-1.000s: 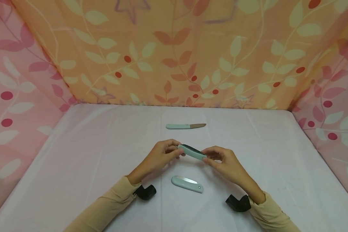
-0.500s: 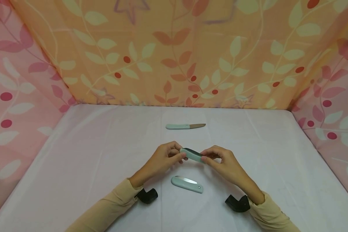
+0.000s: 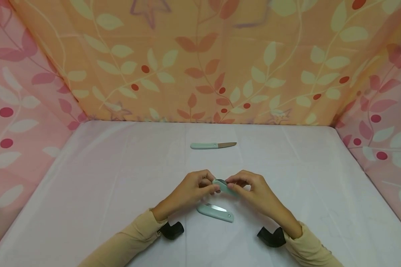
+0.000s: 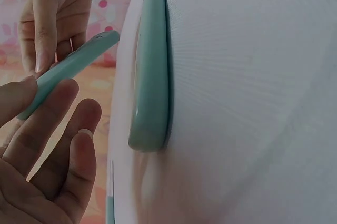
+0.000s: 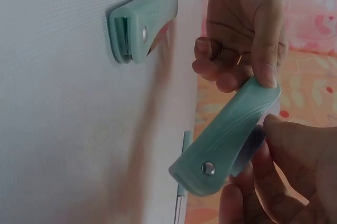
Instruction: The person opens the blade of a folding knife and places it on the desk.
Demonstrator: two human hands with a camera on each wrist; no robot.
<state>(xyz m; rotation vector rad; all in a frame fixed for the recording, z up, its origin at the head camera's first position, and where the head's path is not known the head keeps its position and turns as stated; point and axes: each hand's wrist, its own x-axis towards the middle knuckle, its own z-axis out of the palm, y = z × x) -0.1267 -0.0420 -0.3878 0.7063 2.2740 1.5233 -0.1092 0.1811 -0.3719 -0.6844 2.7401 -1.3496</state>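
Observation:
My left hand (image 3: 195,188) pinches one end of a pale green folding knife (image 3: 222,186) between thumb and fingers. Opposite it, my right hand (image 3: 255,190) has its thumb and fingers on the knife's dark blade (image 5: 251,147), which lies mostly folded along the handle. In the right wrist view, a round metal rivet (image 5: 208,168) shows at the handle's free end. Both hands hold this knife above the table. Just below them in the head view, a second folding knife (image 3: 215,213) lies on the cloth, its blade folded in.
A third knife (image 3: 204,146), matching in green, lies farther back with its brownish blade out to the right. White cloth (image 3: 127,167) covers the table. Patterned fabric walls (image 3: 200,66) stand behind and at both sides. A black wrist mount (image 3: 272,237) juts from the right sleeve.
Both hands have come lower in the head view, nearer the knife on the cloth, and the left has shifted right. The right fingers now cover more of the held knife.

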